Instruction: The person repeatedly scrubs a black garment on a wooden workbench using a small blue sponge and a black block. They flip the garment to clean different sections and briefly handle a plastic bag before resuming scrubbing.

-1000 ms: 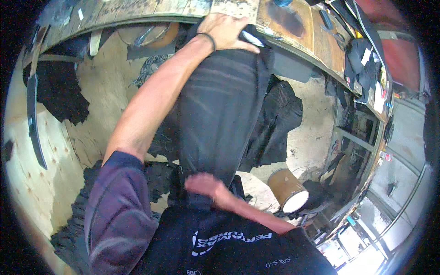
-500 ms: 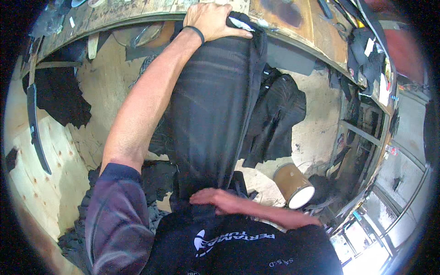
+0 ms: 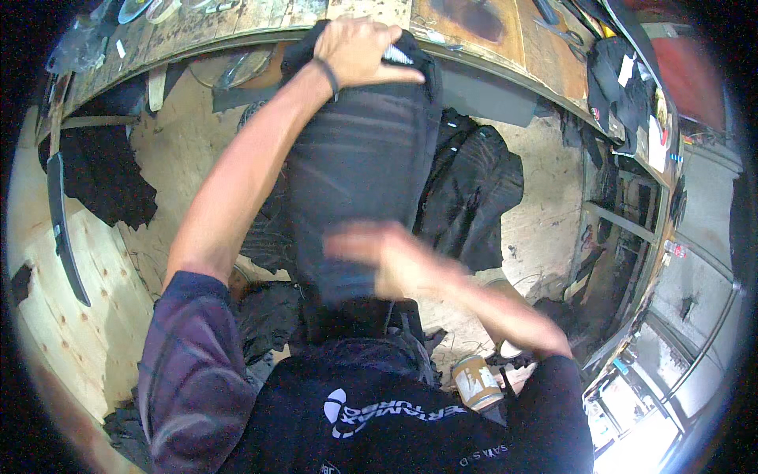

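Left hand pins soft, limp black fabric garment at frame top; blurred right hand flat, open, mid-frame; hold by top edge.

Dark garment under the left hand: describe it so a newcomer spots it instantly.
Start at the long wooden workbench curving across the top. The left hand pins a dark garment at its edge, and the cloth hangs straight down toward the person's chest. Unlike the crumpled black jacket to its right, it is stretched flat, with faint pale horizontal fade lines.
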The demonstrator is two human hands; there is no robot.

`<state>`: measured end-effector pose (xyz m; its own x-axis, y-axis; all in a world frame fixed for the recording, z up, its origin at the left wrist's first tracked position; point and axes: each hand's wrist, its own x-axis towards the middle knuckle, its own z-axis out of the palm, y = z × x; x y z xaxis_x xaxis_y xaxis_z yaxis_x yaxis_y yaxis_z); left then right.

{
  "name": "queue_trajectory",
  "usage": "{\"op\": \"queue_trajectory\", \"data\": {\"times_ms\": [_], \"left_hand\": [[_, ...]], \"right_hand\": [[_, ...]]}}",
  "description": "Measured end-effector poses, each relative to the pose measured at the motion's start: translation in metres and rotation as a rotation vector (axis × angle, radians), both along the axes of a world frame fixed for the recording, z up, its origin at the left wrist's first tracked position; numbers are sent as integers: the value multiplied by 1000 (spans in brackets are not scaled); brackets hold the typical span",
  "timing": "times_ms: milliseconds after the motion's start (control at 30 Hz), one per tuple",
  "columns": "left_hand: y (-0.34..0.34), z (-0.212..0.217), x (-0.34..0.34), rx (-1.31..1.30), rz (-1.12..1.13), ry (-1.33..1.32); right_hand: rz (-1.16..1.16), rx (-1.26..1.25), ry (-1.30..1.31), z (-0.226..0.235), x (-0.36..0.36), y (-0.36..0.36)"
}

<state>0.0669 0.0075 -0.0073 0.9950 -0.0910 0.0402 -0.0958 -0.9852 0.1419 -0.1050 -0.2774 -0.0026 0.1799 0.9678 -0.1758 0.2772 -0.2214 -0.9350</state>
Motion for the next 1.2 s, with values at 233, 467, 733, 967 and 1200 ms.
{"op": "queue_trajectory", "data": {"times_ms": [233, 467, 733, 967, 1200], "left_hand": [[10, 3, 23, -18, 106, 44], [4, 9, 17, -32, 114, 107], [1, 12, 21, 26, 143, 97], [5, 5, 17, 49, 84, -15], [5, 1, 14, -70, 42, 6]], "right_hand": [[-161, 16, 286, 12, -71, -15], [-110, 133, -111, -14, -36, -18], [-77, 44, -44, 20, -63, -30], [-185, 45, 132, -14, -109, -66], [-160, 43, 3, -7, -125, -56]]}}
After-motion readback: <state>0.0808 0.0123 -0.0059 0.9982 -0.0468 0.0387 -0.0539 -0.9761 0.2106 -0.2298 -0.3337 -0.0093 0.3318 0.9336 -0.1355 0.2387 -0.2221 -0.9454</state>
